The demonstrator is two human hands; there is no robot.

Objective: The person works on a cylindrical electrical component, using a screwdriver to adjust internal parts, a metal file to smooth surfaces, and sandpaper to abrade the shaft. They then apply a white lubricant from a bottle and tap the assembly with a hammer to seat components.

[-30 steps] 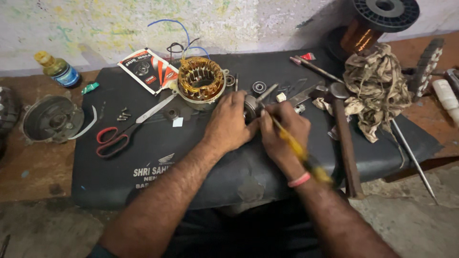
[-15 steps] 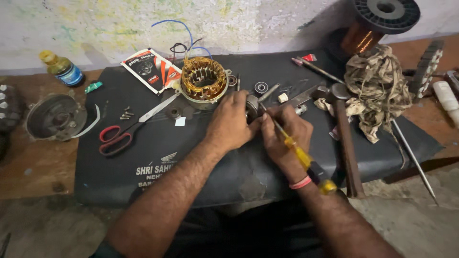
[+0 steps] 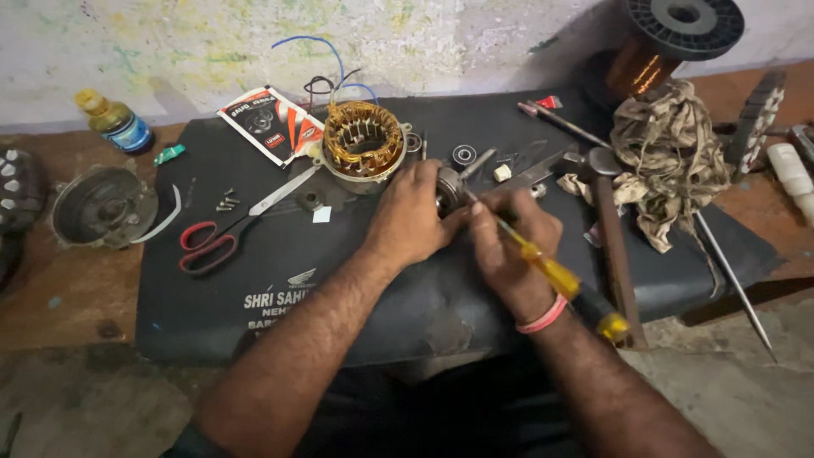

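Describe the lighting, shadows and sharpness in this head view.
Head view: soft, dim, even light; no hard glare on the black padded mat. The left hand and right hand with the yellow-handled screwdriver are fairly sharp. The copper wire spool sits in shadow; the foreground below the forearms is dark and detail-poor.

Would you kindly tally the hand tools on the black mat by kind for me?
Screwdriver, yellow handle, in the right hand: 1
Scissors, red handles: 1
Hammer: 1
Total: 3
The left hand holds a small metal part, not a tool.
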